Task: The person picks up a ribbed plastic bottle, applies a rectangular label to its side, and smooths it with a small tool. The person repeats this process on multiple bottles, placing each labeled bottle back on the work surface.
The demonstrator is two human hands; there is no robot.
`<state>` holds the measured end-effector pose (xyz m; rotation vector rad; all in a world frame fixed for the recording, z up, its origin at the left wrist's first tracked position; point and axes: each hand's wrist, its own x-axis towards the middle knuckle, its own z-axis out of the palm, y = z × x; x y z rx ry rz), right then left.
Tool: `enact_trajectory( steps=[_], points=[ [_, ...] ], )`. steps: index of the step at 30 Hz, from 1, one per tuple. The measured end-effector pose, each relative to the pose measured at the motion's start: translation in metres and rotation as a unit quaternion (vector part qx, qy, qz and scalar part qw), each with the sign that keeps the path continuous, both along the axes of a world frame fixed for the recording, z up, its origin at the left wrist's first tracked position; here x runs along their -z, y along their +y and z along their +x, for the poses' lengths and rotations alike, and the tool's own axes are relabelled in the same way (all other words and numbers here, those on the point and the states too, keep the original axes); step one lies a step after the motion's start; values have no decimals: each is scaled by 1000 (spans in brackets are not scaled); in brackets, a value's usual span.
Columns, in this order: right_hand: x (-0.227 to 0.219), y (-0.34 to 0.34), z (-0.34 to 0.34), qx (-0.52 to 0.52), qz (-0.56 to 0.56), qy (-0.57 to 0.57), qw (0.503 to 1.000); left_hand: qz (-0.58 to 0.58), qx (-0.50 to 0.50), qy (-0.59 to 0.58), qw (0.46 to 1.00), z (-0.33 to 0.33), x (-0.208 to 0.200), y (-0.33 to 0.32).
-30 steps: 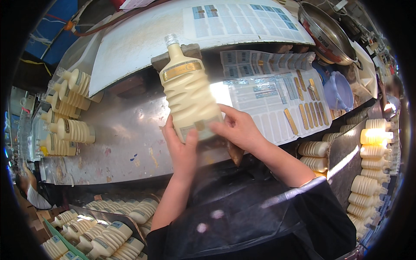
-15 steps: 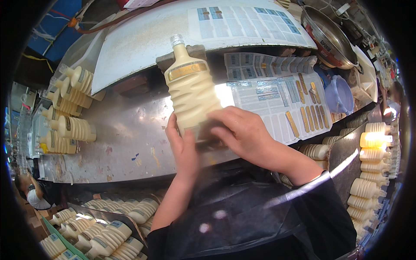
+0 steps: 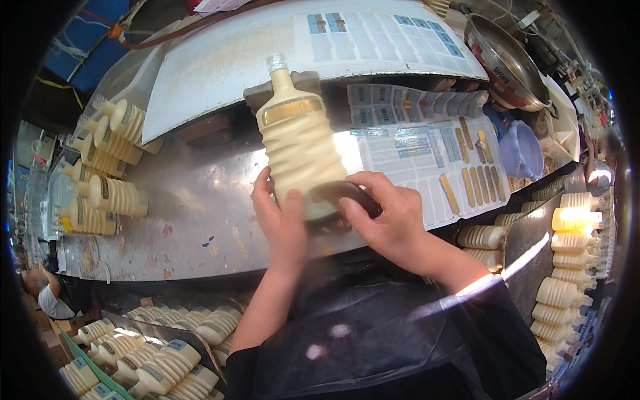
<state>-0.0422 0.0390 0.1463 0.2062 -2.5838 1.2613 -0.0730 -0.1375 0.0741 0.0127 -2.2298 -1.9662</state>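
Note:
A cream, ribbed bottle (image 3: 303, 150) with a clear threaded neck lies on the bench, its shoulder on a brown block (image 3: 257, 98). Across the shoulder runs a gold label (image 3: 292, 111). My left hand (image 3: 280, 213) grips the lower left side, thumb on the front face. Between thumb and fingers my right hand (image 3: 392, 215) holds a smooth, dark brown rounded pad (image 3: 357, 195), pressed against the bottle's lower end. A pale label there is partly hidden and blurred.
Right of the bottle lie sheets of gold and blue labels (image 3: 427, 175), beside a lavender bucket (image 3: 521, 150) and a large pan (image 3: 510, 63). Cream bottles stand in a group at left (image 3: 110, 193). Others fill crates at lower left (image 3: 167, 367) and right (image 3: 563, 290).
My right hand has shifted right and slightly down on the bottle's lower end, bringing the dark pad into clear sight. My left hand keeps its hold, and the bottle stays on the block.

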Motion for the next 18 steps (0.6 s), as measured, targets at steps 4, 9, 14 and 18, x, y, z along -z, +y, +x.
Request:
enact_trajectory(
  steps=[4, 9, 14, 18],
  points=[
    [7, 5, 5, 16, -46, -110, 993, -104, 0, 44, 994, 0, 5, 0],
    [39, 23, 6, 77, -257, -243, 932, -48, 19, 74, 996, 2, 12, -4],
    [62, 36, -17, 109, -452, -219, 858, 52, 54, 54, 996, 2, 25, -15],
    [41, 40, -24, 18, -328, -268, 906, 212, 45, -20, 976, 1, 11, -9]
  ],
)
